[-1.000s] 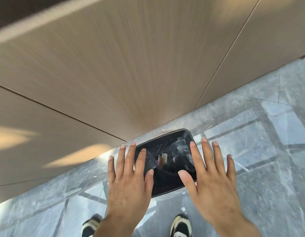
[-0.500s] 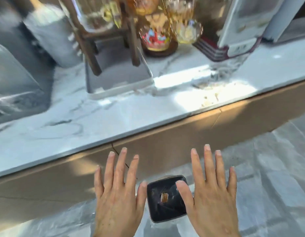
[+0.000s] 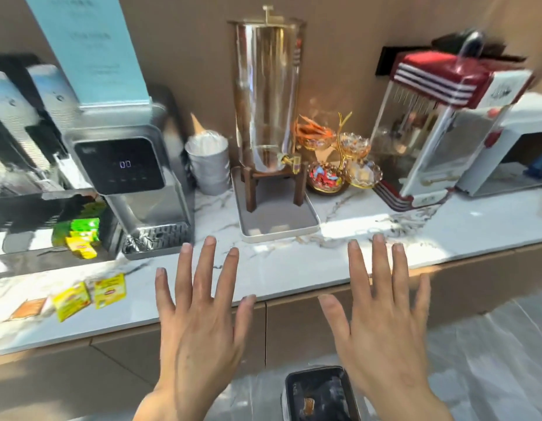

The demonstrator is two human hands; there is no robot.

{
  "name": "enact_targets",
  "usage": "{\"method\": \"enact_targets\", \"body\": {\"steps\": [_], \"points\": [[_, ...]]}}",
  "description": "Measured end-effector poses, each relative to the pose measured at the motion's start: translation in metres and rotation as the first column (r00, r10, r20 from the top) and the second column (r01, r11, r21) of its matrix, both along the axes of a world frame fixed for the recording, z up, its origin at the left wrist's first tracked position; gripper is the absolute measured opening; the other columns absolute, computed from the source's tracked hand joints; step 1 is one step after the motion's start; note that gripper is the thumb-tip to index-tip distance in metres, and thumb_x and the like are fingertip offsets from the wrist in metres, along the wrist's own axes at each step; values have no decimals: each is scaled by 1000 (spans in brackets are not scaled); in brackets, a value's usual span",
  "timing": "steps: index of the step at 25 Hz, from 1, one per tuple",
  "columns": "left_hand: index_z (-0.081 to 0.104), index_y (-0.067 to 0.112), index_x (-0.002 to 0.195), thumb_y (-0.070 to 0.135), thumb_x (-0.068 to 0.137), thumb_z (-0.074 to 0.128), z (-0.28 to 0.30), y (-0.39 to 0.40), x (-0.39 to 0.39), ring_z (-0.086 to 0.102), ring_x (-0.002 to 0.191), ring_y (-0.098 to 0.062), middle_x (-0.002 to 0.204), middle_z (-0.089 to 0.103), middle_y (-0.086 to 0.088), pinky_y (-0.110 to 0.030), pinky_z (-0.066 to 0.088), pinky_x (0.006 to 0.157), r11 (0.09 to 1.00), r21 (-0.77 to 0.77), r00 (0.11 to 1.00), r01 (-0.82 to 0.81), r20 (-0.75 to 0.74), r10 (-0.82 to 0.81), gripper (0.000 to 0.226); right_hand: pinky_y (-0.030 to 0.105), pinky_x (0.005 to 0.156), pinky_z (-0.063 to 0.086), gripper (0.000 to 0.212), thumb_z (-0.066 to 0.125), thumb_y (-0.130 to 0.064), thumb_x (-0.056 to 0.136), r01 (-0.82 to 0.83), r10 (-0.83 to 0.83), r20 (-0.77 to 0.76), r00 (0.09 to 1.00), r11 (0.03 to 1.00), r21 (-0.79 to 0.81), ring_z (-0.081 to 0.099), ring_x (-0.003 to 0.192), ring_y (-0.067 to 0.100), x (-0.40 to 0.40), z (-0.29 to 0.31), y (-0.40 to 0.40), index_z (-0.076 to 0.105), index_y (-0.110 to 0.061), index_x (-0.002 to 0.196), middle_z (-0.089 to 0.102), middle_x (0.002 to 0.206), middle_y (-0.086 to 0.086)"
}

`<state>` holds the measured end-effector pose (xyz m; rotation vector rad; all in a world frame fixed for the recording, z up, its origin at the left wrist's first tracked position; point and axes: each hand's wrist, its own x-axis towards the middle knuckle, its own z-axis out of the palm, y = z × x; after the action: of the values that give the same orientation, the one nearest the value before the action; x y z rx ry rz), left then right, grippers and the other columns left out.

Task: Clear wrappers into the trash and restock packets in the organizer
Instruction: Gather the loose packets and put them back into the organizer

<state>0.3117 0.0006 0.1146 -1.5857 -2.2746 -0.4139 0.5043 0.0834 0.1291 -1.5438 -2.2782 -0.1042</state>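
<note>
My left hand (image 3: 200,323) and my right hand (image 3: 382,323) hover palm-down, fingers spread, over the front edge of the marble counter (image 3: 294,262), holding nothing. Two yellow tea packets (image 3: 70,300) (image 3: 109,290) and an orange wrapper (image 3: 28,308) lie on the counter at the left. A dark organizer (image 3: 51,214) at the far left holds green and yellow packets (image 3: 80,237). On the floor below, between my hands, stands a black trash bin (image 3: 320,393) with a dark liner and a wrapper inside.
A water dispenser (image 3: 133,177) stands left of centre, beside a cup stack (image 3: 207,162). A glass drink urn (image 3: 268,95) sits on a tray (image 3: 279,229). Candy bowls (image 3: 339,165) and a popcorn machine (image 3: 440,132) are at the right. Grey tiled floor lies below.
The view has swung up from the floor and bin to the counter. Both hands stayed spread and empty; the bin now sits at the bottom edge.
</note>
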Motion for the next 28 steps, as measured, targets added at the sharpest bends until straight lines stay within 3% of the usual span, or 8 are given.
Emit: {"method": "enact_targets", "body": {"steps": [6,9,18,24,28], "points": [[30,23,145,49,89,31,49,-44,-51,6,147,-32,158,21,-8,-56,1,116,996,67,998,-66,-5,67,62,54,112,-4,71,4,-64,88,16,-13,-48,999,998,62,-10,145,24,-50,45,-44,-1,-28,149,-7,157,2],[29,24,145,49,89,30,52,-63,-64,8,147,-32,159,21,-8,-58,4,115,992,79,995,-96,-18,98,61,58,112,2,71,5,-63,88,-9,14,-67,998,997,73,-7,145,25,-68,54,-57,2,-28,148,-1,159,5],[32,23,145,51,89,31,41,-154,-153,12,147,-32,158,24,-8,-58,8,115,933,87,935,-349,-31,352,63,58,111,4,70,10,-62,89,-255,260,-53,964,964,79,-3,145,25,-179,61,-98,9,-26,149,3,160,5],[31,22,146,55,92,17,38,-225,-247,10,147,-32,158,20,-7,-59,7,115,853,48,853,-520,-21,522,64,57,112,1,69,9,-64,89,-415,418,-54,907,908,60,-6,145,22,-295,54,-141,4,-29,149,-1,160,2],[30,21,146,52,92,24,37,-253,-289,8,147,-32,158,18,-8,-60,10,115,828,44,829,-559,3,560,62,56,112,2,69,12,-63,89,-462,464,-54,884,886,37,-4,145,22,-345,50,-164,7,-29,149,2,160,3]]}}
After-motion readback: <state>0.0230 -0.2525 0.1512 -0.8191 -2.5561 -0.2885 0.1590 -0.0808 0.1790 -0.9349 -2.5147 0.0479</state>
